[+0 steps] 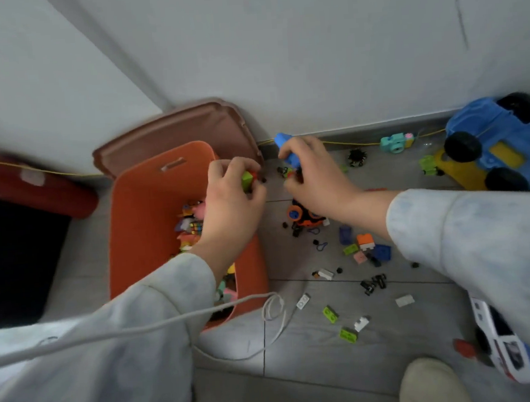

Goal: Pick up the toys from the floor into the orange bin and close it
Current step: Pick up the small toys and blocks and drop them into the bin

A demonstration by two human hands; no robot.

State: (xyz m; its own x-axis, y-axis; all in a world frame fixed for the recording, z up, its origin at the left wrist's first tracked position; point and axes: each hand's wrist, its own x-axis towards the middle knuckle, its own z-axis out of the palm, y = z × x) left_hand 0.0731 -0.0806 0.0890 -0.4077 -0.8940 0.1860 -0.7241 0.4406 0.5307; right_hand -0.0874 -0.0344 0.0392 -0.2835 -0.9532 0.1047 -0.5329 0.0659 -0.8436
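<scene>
The orange bin [145, 209] stands open on the floor by the wall, with several small toys inside. Its brown lid [183, 131] leans behind it against the wall. My left hand [229, 200] hovers over the bin's right rim and pinches a green and red brick [247, 179]. Just right of the bin, my right hand [315, 175] grips a blue toy [286, 149] above the floor, with small pieces under its fingers. An orange and black toy [304, 215] lies below that hand. Loose bricks [367, 247] are scattered across the grey floor.
A big blue and yellow truck [498, 150] sits at the right by the wall, near a teal toy camera [396, 143]. A white toy vehicle [502, 344] lies at the lower right. A white cord [274, 307] crosses the floor. A red roll [37, 188] lies left.
</scene>
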